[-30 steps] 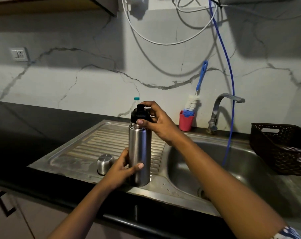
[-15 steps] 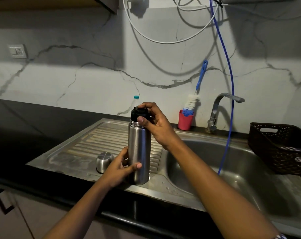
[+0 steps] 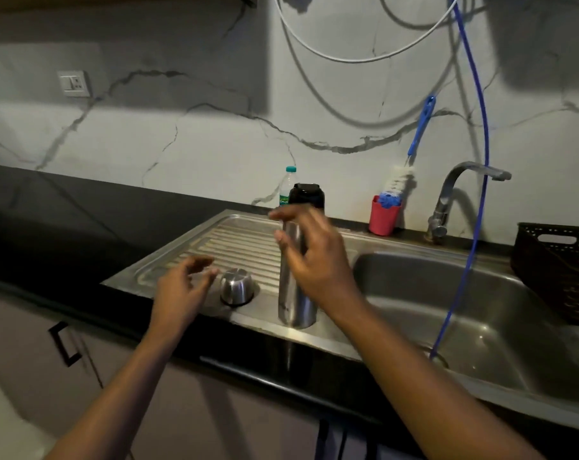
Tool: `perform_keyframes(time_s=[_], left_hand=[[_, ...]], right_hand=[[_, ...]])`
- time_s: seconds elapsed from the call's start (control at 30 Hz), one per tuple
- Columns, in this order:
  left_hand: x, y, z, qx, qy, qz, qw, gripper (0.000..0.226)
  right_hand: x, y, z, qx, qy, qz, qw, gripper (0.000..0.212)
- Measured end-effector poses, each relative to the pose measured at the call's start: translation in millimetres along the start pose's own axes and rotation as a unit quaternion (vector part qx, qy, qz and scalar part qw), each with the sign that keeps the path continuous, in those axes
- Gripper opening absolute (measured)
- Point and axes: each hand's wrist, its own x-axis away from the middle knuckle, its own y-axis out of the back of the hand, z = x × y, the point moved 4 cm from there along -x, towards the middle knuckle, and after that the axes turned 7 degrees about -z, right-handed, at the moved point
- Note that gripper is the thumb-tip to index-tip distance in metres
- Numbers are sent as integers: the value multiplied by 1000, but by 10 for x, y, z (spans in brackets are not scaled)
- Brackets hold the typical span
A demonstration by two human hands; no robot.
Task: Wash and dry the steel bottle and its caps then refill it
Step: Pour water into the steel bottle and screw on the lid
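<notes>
The steel bottle (image 3: pixel 293 303) stands upright on the sink's ribbed drainboard (image 3: pixel 228 244), with its black inner cap (image 3: pixel 306 194) on top. My right hand (image 3: pixel 314 260) hovers in front of the bottle's upper half, fingers spread and blurred, gripping nothing that I can see. My left hand (image 3: pixel 185 287) is open just left of the steel outer cap (image 3: pixel 236 287), which sits dome-up on the drainboard, apart from my fingers.
Right of the drainboard lies the sink basin (image 3: pixel 480 313), with a tap (image 3: pixel 454 194) and a hanging blue hose (image 3: pixel 473 207). A red cup (image 3: pixel 382 215) with a bottle brush, a plastic bottle (image 3: pixel 286 187) and a dark basket (image 3: pixel 560 270) stand around it.
Both hands have let go of the bottle. My right hand dropped from the black cap to the body's front; my left hand moved left toward the steel cap.
</notes>
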Motion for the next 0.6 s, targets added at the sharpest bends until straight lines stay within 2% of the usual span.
perform_keyframes(time_s=[0.07,0.1,0.17,0.3,0.4,0.5,0.6], left_hand=[[-23,150,181,-156,-22,-28,987,22],[-18,156,258,-228,-23,-18,973,25],[12,111,381,-333,-6,15,943,34],[41,12,440,-396,11,66,916,49],[15,-9,470,-405,5,79,911,50],[24,-5,473,-404,-10,82,911,48],[25,-13,461,-379,-42,83,921,46]], right_hand=[[204,-392,7,8,-72,123,990,29],[305,-594,-64,20,-113,181,977,36],[449,-926,-257,57,-183,246,950,52],[550,-1344,-610,112,-268,277,916,72],[566,-1511,-778,145,-295,290,899,75],[542,-1481,-766,133,-292,257,912,67],[480,-1273,-561,131,-246,229,933,66]])
